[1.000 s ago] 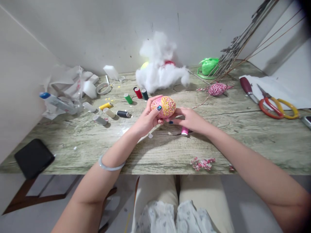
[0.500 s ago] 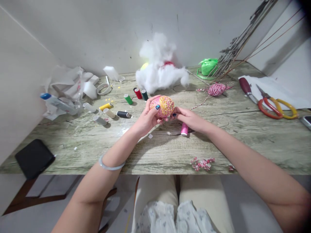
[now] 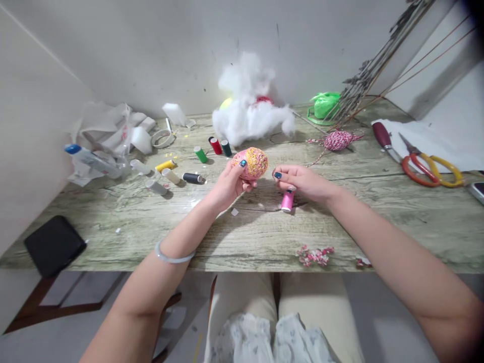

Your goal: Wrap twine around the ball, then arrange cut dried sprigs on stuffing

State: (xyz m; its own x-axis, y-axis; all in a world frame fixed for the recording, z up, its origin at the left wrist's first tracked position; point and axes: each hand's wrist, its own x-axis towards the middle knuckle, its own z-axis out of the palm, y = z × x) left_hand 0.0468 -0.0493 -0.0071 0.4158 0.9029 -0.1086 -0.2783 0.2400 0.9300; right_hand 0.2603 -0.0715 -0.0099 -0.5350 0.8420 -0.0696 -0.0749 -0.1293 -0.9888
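Observation:
A round ball in speckled pink and yellow (image 3: 256, 164) is held above the table by my left hand (image 3: 235, 180), thumb on its front and fingers beneath. My right hand (image 3: 297, 180) is a little to the right of the ball, apart from it, with thumb and fingertips pinched together. Whatever is in that pinch is too small to make out. Just below the right fingers is a pink thread spool (image 3: 287, 201), partly covered by them. Behind the ball stand a dark green spool (image 3: 226, 147), a red spool (image 3: 216, 146) and a green spool (image 3: 200, 154).
White stuffing (image 3: 251, 113) is heaped against the wall. To the right lie a red-and-white cord bundle (image 3: 338, 140), scissors (image 3: 419, 169) and a maroon-handled tool (image 3: 381, 136). Several spools, a glue bottle (image 3: 93, 160) and a tape roll (image 3: 162, 138) are at left. Pink-white scraps (image 3: 314, 255) lie near the front edge.
My right hand has drawn away from the ball to the right, leaving a gap. The ball in my left hand has shifted slightly left and turned a little.

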